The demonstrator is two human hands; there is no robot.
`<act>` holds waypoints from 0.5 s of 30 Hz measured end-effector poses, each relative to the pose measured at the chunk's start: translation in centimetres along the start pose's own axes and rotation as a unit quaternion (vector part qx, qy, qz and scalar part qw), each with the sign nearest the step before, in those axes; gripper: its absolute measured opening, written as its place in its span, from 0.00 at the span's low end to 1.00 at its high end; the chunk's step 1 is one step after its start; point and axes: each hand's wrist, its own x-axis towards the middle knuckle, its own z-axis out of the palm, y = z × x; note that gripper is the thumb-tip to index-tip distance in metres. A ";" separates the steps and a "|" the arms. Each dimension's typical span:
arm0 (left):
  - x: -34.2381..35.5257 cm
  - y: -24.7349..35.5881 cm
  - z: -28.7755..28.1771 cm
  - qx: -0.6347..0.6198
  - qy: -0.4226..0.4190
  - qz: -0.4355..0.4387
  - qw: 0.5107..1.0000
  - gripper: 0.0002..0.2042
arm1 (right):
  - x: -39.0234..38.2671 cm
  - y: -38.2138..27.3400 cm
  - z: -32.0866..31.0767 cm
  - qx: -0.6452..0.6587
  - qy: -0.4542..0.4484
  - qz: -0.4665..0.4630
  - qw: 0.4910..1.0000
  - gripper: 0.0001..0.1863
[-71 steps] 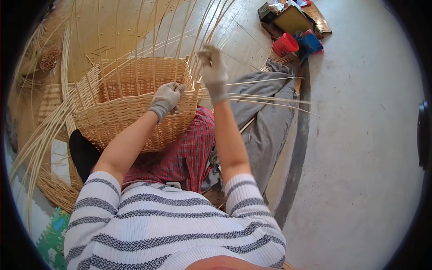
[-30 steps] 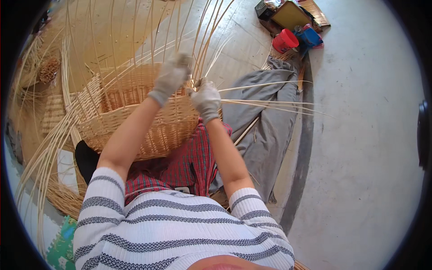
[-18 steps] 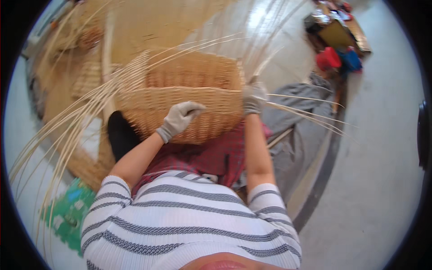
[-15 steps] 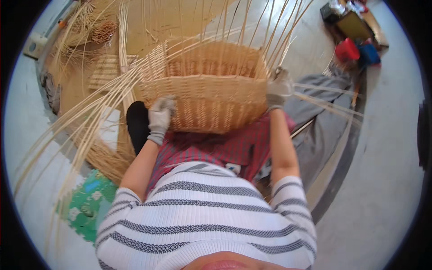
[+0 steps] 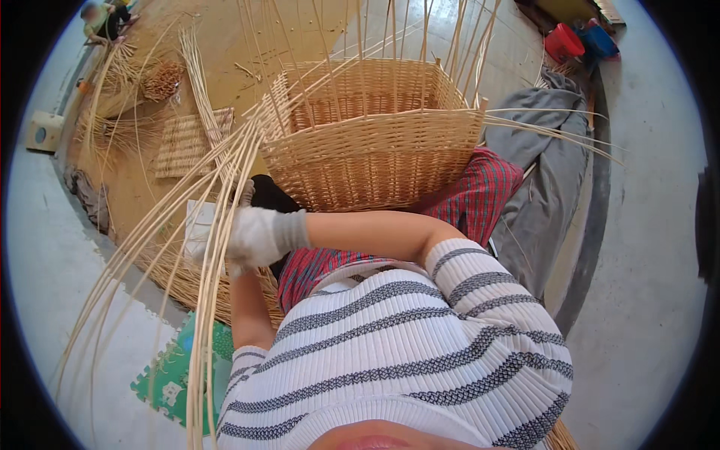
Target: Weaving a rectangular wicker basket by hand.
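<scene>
A half-woven rectangular wicker basket (image 5: 375,161) rests tilted across my lap, with upright canes rising from its walls. From its left corner a loose bundle of long pale canes (image 5: 169,191) sweeps down to the lower left. My right arm crosses in front of me, bringing my gloved right hand (image 5: 259,236) against these canes; its fingers are blurred and partly behind them. Beneath and behind it is my gloved left hand (image 5: 246,193), mostly covered, with only a darkened part showing above. What either hand grips cannot be made out.
A woven slatted panel (image 5: 184,142) and cane bundles (image 5: 161,81) lie on the brown floor sheet at left. Grey cloth (image 5: 536,180) spreads at right, below a red bucket (image 5: 564,43) and a blue container (image 5: 598,41). Another person (image 5: 106,21) sits far left. Green foam mat (image 5: 176,375) lies lower left.
My right hand has left the basket's right corner and crossed to the canes at left. My left hand has come off the basket's front wall. The basket appears shifted slightly right.
</scene>
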 end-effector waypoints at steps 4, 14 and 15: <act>0.8 4.2 1.9 -0.012 -0.058 0.157 0.986 0.17 | -0.7 -2.7 -1.8 -0.038 -0.178 0.065 0.981 0.09; 5.2 1.2 -0.1 -0.178 0.033 0.126 0.975 0.20 | -13.7 10.5 -16.0 0.369 0.422 0.205 0.803 0.17; 4.1 0.5 0.4 -0.195 0.026 0.146 0.969 0.22 | -14.4 11.6 -16.1 0.315 0.413 0.212 0.828 0.16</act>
